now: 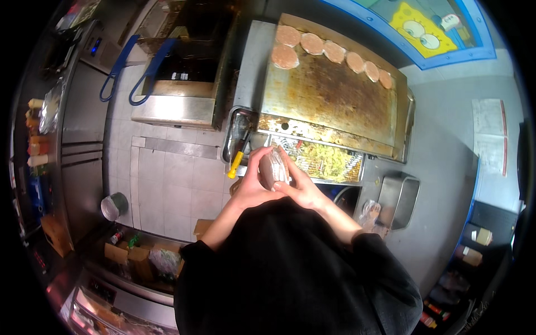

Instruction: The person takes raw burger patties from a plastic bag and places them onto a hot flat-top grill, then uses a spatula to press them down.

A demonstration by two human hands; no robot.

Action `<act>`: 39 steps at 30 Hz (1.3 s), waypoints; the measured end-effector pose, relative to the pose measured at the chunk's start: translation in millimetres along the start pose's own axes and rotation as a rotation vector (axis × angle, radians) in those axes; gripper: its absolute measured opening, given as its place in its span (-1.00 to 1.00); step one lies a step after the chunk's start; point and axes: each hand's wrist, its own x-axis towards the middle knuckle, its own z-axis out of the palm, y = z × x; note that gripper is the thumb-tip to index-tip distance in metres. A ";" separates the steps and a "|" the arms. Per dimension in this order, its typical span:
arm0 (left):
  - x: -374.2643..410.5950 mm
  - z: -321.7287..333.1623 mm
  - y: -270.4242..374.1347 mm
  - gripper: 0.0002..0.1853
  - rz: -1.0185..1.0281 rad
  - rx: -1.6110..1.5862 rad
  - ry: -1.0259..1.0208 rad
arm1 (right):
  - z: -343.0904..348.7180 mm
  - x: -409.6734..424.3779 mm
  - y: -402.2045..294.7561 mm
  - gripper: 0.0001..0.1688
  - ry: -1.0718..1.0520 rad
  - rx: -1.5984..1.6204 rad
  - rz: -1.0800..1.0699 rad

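Between both hands is a stack of burger patties (274, 169) with white separator sheets showing at the edges. My left hand (251, 180) grips the stack from the left, and my right hand (303, 188) closes on its right side. The stack is held on edge near my body, in front of a flat-top griddle (326, 102). Several round pink patties lie on the griddle: a row (334, 52) runs along the far edge, and one more patty (284, 57) sits below the row's left end. White paper shows at the rims of some.
Below the griddle's front edge is a wire-racked tray (356, 178) with pale shredded food. A yellow-handled tool (236, 164) leans by a metal pan (234, 115). Left stands a fryer (176, 111) with blue-handled baskets (140, 90). A steel container (400, 201) is at right.
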 end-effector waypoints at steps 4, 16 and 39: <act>1.0 2.4 5.1 0.24 0.000 0.303 -0.226 | -17.2 -29.4 -0.6 0.00 -0.012 -0.294 0.136; -35.9 1.8 -11.6 0.19 -0.210 0.090 -0.222 | 8.2 -59.5 18.0 -0.26 0.027 -0.193 0.069; -55.9 -0.9 -4.8 0.19 0.032 0.318 0.031 | 31.7 -45.6 26.5 -0.67 0.162 -0.352 -0.063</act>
